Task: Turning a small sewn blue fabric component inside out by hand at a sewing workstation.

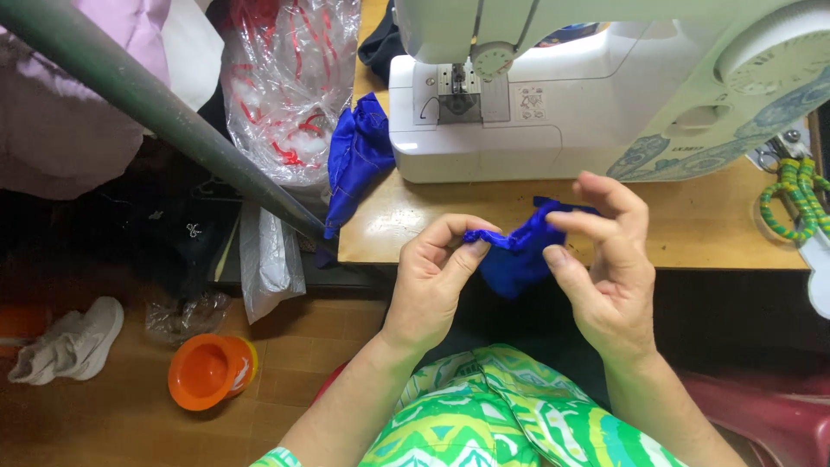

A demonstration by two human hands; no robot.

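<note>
Both hands are working a small blue cloth (516, 255) at the table (692, 220) edge: left hand (437, 272) pinching its hem, right hand (605, 259) gripping the other end, before the sewing machine (605, 86).

left hand (437, 277) and right hand (609, 264) pinch a small blue fabric piece (517, 255) between them at the wooden table (692, 220) edge, before a white sewing machine (596, 95); more blue cloth (356, 156) hangs beside it.
</note>
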